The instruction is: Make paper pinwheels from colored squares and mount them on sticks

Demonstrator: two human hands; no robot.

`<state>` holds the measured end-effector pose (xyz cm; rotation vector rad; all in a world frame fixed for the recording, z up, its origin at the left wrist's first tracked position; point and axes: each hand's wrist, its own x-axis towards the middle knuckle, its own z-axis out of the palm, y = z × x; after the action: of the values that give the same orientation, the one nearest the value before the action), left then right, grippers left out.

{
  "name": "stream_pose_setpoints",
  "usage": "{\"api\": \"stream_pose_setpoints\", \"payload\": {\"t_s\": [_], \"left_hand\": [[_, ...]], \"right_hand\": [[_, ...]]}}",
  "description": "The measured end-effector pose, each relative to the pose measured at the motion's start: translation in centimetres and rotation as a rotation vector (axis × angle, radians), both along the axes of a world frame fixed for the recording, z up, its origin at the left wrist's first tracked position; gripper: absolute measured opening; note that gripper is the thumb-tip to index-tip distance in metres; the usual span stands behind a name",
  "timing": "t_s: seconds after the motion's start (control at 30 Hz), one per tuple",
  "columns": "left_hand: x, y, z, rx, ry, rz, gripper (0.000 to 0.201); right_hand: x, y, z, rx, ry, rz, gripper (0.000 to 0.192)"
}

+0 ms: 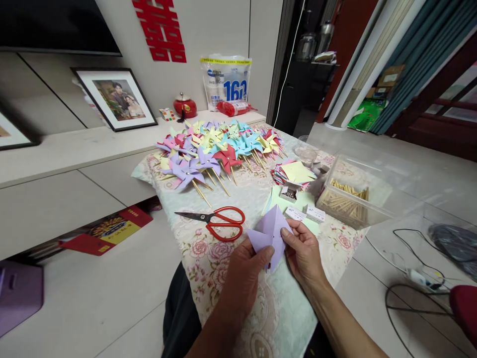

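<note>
While both thumbs press its folds, a lilac paper square sits pinched between the left hand and right hand above the floral tablecloth. Light, limp and easily creased, it likely handles best by its edges; red scissors and finished pinwheels lie beyond.

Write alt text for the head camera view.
Both hands, left hand and right hand, hold a folded purple paper square over a floral tablecloth. Red scissors, paper pinwheels and a sticks box lie beyond.
</note>
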<state>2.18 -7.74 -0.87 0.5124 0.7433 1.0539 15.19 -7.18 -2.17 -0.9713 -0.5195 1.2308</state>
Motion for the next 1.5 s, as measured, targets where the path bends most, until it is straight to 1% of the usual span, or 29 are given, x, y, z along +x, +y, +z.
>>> {"api": "stream_pose_setpoints", "payload": {"t_s": [0.03, 0.1, 0.2, 0.3, 0.37, 0.47, 0.57, 0.67, 0.77, 0.87, 1.07, 1.17, 1.23, 1.3, 1.37, 1.43, 1.5], "left_hand": [[0.1, 0.1, -0.1, -0.006, 0.031, -0.001, 0.021], [0.0, 0.5, 0.0, -0.024, 0.069, 0.024, 0.020], [-0.6, 1.4, 0.7, -0.039, 0.074, 0.062, 0.026], [-1.4, 2.2, 1.7, -0.035, 0.098, 0.065, 0.031], [-1.8, 2.4, 2.2, -0.029, 0.100, 0.033, 0.024], [-1.9, 2.3, 2.4, 0.001, 0.085, -0.016, 0.021], [-1.8, 2.3, 2.2, 0.043, 0.090, -0.054, 0.024], [-1.8, 2.5, 1.5, 0.041, 0.115, -0.060, 0.035], [-1.9, 3.0, 0.8, 0.018, 0.117, -0.024, 0.033], [-2.0, 3.4, 0.5, 0.010, 0.084, -0.008, 0.032], [-2.0, 3.4, 0.4, 0.035, 0.092, -0.039, 0.038], [-2.1, 3.6, 0.1, 0.037, 0.105, -0.032, 0.038], [-2.3, 3.8, 0.0, 0.022, 0.103, -0.008, 0.036], [-2.5, 4.0, -0.1, -0.001, 0.098, 0.015, 0.037], [-2.6, 4.1, -0.1, -0.021, 0.100, 0.033, 0.039], [-2.7, 4.2, -0.1, -0.026, 0.102, 0.041, 0.039], [-2.6, 4.2, -0.1, -0.022, 0.105, 0.041, 0.041]], "right_hand": [[0.0, -0.1, 0.0, 0.013, -0.010, 0.021, 0.030], [-0.1, -0.2, -0.1, 0.046, -0.031, 0.068, 0.028], [-0.1, -0.5, -0.3, 0.078, -0.065, 0.152, 0.025], [-0.1, -0.7, -0.5, 0.083, -0.110, 0.220, 0.023], [-0.1, -0.6, -0.6, 0.089, -0.135, 0.216, 0.022], [-0.1, -0.4, -0.8, 0.101, -0.156, 0.145, 0.021], [-0.1, -0.3, -0.9, 0.108, -0.184, 0.097, 0.021], [-0.1, -0.3, -1.0, 0.112, -0.213, 0.119, 0.019], [-0.1, -0.4, -1.0, 0.108, -0.229, 0.138, 0.019], [-0.1, -0.4, -0.9, 0.097, -0.227, 0.159, 0.021], [-0.2, -0.6, -0.8, 0.099, -0.215, 0.174, 0.018], [-0.2, -0.6, -0.9, 0.106, -0.224, 0.182, 0.020], [0.0, -0.6, -0.9, 0.099, -0.240, 0.138, 0.023], [0.1, -0.6, -1.0, 0.098, -0.295, 0.029, 0.026], [0.2, -0.7, -1.1, 0.119, -0.409, -0.084, 0.026], [0.3, -0.8, -1.2, 0.189, -0.571, -0.160, 0.026], [0.3, -1.0, -1.1, 0.291, -0.725, -0.208, 0.028]]}}
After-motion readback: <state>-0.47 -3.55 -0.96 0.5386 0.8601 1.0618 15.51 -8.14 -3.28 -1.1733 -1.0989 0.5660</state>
